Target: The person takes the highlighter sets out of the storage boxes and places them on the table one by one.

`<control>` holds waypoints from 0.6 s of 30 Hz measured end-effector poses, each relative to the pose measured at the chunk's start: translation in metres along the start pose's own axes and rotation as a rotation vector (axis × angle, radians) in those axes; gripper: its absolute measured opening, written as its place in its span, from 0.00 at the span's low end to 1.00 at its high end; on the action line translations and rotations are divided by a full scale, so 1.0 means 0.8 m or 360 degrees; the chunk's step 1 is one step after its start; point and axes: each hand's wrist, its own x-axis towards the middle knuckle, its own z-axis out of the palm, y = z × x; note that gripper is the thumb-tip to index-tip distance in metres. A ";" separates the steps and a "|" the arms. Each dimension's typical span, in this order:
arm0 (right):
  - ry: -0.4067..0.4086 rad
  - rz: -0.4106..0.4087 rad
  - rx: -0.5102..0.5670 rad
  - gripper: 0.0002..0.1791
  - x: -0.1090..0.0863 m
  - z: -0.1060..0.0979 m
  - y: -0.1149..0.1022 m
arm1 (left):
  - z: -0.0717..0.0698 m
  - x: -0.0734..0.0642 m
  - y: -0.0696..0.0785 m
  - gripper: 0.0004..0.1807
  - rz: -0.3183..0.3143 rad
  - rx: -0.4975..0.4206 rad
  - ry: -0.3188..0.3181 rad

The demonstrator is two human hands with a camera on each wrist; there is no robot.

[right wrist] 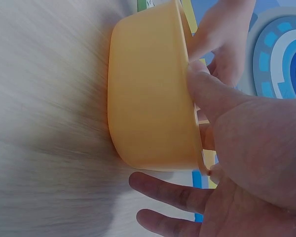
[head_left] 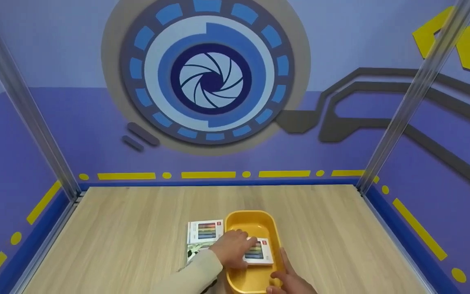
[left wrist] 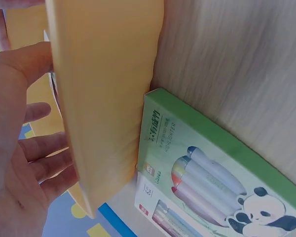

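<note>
A yellow plastic bin (head_left: pixel 252 281) stands on the table. Inside it, my left hand (head_left: pixel 231 250) grips a white box of coloured pens (head_left: pixel 264 254), its fingers and thumb across opposite edges; the hand covers the box's left part. My right hand (head_left: pixel 294 282) holds the bin's rim at the near right, with two fingers stretched along the outside in the right wrist view. Left of the bin lie another white pen box (head_left: pixel 205 231) and, nearer, a green box with a panda picture (left wrist: pixel 222 173), partly under my left forearm in the head view.
The wooden table (head_left: pixel 137 228) reaches to a painted blue-purple wall (head_left: pixel 84 134) at the back. Metal posts (head_left: pixel 35 106) stand at the back corners, with side panels along the left and right edges.
</note>
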 end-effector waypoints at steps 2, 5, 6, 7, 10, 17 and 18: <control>-0.0003 0.0005 0.0000 0.61 0.000 0.000 0.000 | -0.001 -0.002 0.000 0.30 0.0008 0.0009 0.0012; -0.0011 -0.0052 -0.0161 0.52 0.000 -0.003 -0.001 | -0.001 -0.006 0.001 0.30 0.0023 0.0079 0.0056; -0.0014 -0.0066 -0.0198 0.49 0.000 -0.004 0.000 | -0.002 -0.008 0.001 0.30 0.0026 0.0106 0.0075; -0.0018 -0.0084 -0.0238 0.46 0.001 -0.005 0.000 | -0.002 -0.009 0.001 0.30 0.0024 0.0122 0.0088; -0.0037 -0.0117 -0.0241 0.43 0.001 -0.005 0.001 | -0.003 -0.013 0.001 0.31 -0.0002 0.0111 0.0088; -0.0065 -0.0110 -0.0032 0.54 0.000 -0.005 0.004 | -0.013 -0.023 0.004 0.34 -0.0075 -0.0070 -0.0005; -0.0075 -0.0100 0.0014 0.56 0.000 -0.005 0.004 | -0.014 -0.024 0.004 0.34 -0.0078 -0.0080 -0.0011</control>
